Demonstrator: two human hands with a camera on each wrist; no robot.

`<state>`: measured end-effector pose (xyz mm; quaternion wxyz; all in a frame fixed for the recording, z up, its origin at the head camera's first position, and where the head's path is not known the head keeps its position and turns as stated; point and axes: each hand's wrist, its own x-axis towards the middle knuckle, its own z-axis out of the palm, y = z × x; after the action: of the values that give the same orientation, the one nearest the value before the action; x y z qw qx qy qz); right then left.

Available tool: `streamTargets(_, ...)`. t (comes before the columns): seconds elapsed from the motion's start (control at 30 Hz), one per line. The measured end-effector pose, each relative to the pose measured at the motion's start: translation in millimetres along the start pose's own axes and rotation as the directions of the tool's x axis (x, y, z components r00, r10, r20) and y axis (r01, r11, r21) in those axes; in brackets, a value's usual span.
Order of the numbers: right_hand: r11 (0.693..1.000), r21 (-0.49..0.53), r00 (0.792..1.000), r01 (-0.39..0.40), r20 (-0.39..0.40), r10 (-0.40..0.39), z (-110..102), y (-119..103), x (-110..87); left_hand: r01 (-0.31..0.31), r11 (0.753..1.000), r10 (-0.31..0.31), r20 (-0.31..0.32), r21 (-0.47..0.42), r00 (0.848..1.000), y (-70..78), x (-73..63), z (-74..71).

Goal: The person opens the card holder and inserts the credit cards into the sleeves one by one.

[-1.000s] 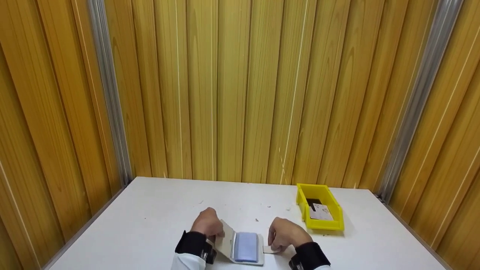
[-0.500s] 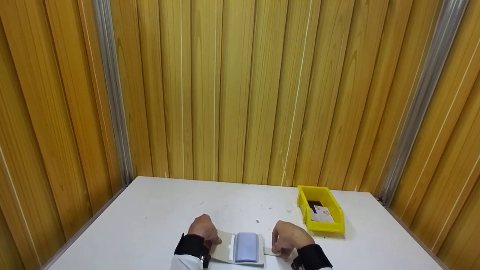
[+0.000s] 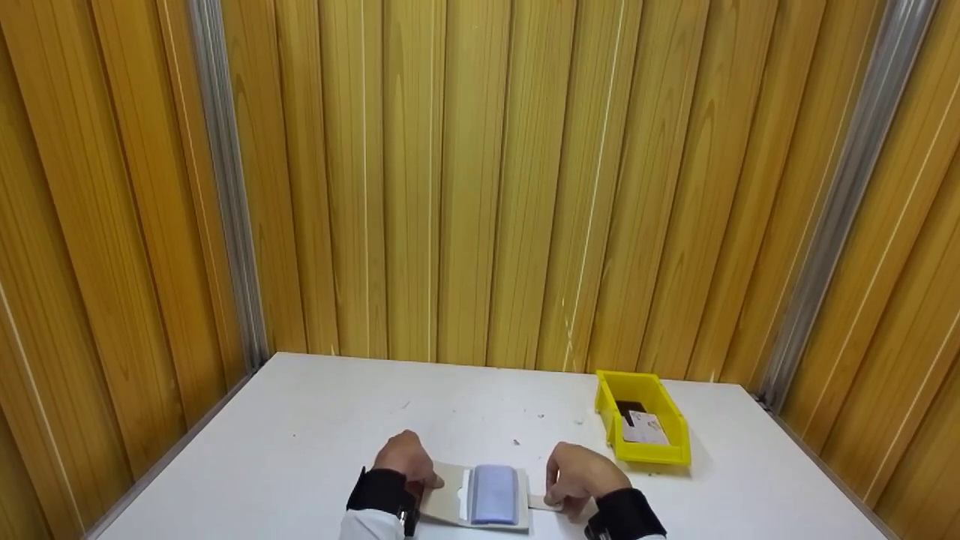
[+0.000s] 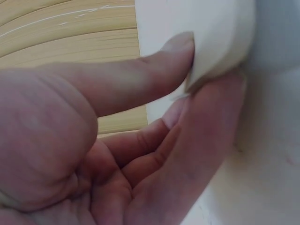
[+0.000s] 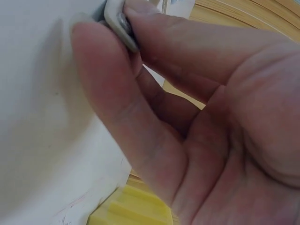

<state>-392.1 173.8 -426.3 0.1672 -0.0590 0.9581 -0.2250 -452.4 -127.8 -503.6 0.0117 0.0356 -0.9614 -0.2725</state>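
A beige card holder [image 3: 450, 493] lies spread on the white table near its front, with a stack of clear bluish plastic sleeves [image 3: 493, 495] on its right half. My left hand [image 3: 405, 459] pinches the edge of the left cover between thumb and index finger; the left wrist view shows that cover's rounded corner [image 4: 218, 44] in the grip. On the other side my right hand [image 3: 581, 474] pinches the end of the holder's closure strap [image 3: 537, 502]. In the right wrist view the strap tip [image 5: 121, 23], with a small metal snap, sits between thumb and index finger.
Toward the back right of the table [image 3: 337, 405] stands a yellow bin [image 3: 651, 453] holding a whitish printed card [image 3: 645, 428] and a dark piece [image 3: 628, 409]. Small bits lie on the tabletop. Wood-patterned walls [image 3: 465, 187] enclose the table at the back and sides.
The left cover, raised at a slant one second ago, has been lowered leftward and now lies nearly flat, my left hand moving with it. My right hand keeps hold of the strap.
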Motion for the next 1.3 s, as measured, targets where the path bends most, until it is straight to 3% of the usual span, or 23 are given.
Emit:
streamTargets(0.13, 1.000, 0.002, 1.000, -0.002, -0.001, 0.002, -0.5, 0.8, 0.4, 0.012, 1.000, -0.013, 0.011, 0.026, 1.000, 8.4, -11.1, -13.6)
streamTargets(0.33, 1.000, 0.003, 1.000, -0.009, -0.010, 0.009, -2.5, 1.9, -0.6, -0.020, 0.998, 0.020, 0.005, 0.051, 1.000, 1.5, 0.3, -10.1)
streamTargets(0.4, 1.000, 0.004, 1.000, -0.007, -0.011, 0.007, -2.8, 2.8, -0.5, -0.023, 0.998, 0.023, 0.000, 0.054, 1.000, 4.6, -4.0, -12.2)
streamTargets(0.5, 1.000, 0.002, 1.000, 0.000, -0.012, 0.000, -2.5, 4.2, 0.0, -0.012, 0.999, 0.012, 0.001, 0.051, 1.000, 15.8, -21.2, -24.9)
streamTargets(0.63, 1.000, 0.002, 1.000, 0.005, -0.018, -0.005, -1.8, 5.8, 0.1, -0.008, 1.000, 0.009, -0.012, 0.026, 1.000, 36.4, -56.3, -50.1)
streamTargets(0.77, 1.000, 0.005, 0.999, 0.021, -0.029, -0.021, -1.0, 6.6, -0.4, -0.006, 1.000, 0.007, -0.015, 0.011, 1.000, 43.2, -71.9, -61.9)
streamTargets(0.93, 0.998, 0.031, 0.997, 0.062, -0.056, -0.060, -2.3, 6.8, -1.1, -0.004, 1.000, 0.004, 0.012, -0.029, 1.000, 42.3, -71.9, -65.4)
streamTargets(1.03, 0.995, 0.043, 0.992, 0.095, -0.092, -0.090, -4.2, 5.3, -1.3, 0.013, 0.995, -0.011, 0.027, -0.098, 1.000, 44.3, -71.8, -70.4)
streamTargets(1.3, 0.983, 0.075, 0.968, 0.168, -0.198, -0.151, -13.4, 0.2, -1.2, 0.018, 0.978, -0.026, -0.034, -0.209, 0.999, 51.6, -68.8, -77.4)
